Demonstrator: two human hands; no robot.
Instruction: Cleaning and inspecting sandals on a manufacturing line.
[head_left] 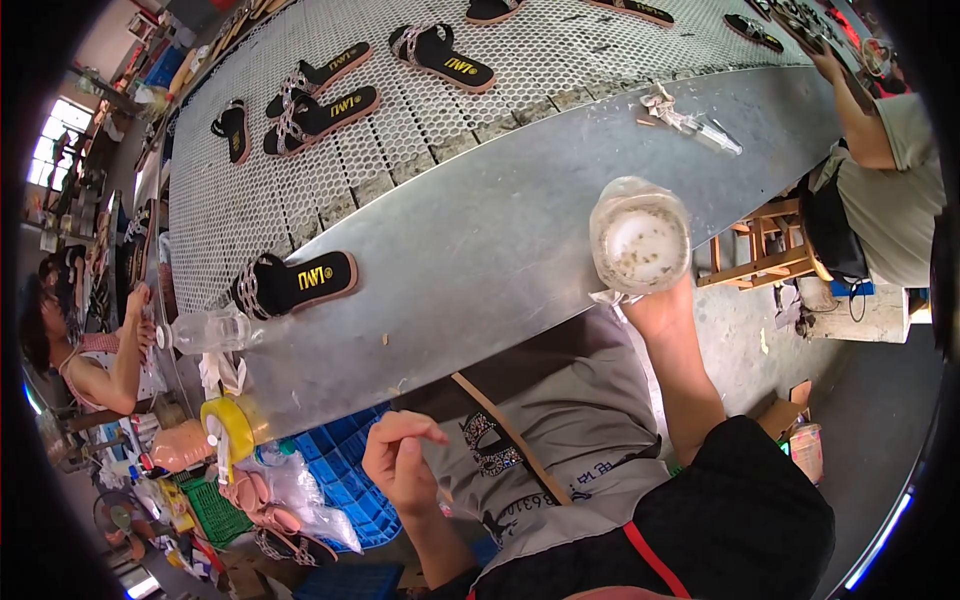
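Note:
My right hand (662, 308) is at the near edge of the metal table, against the near side of a cloudy plastic cup (641, 190) with speckled white matter inside. The cup hides its fingers, though the hand appears to grip it. A scrap of white, perhaps tissue, shows beside it. My left hand (402, 462) hovers over my lap, index finger and thumb apart, the other fingers curled, nothing visible in it. On my grey apron a black sandal (490, 445) with a glittery strap and tan sole edge lies on its side, close to the left hand but apparently apart from it.
One black sandal (310, 280) lies on the metal table (470, 260), near a clear bottle (212, 331) and yellow tape roll (235, 430). Several sandals rest on the mesh belt (410, 130) beyond. A crumpled tube (690, 120) sits far right. Co-workers sit left and right.

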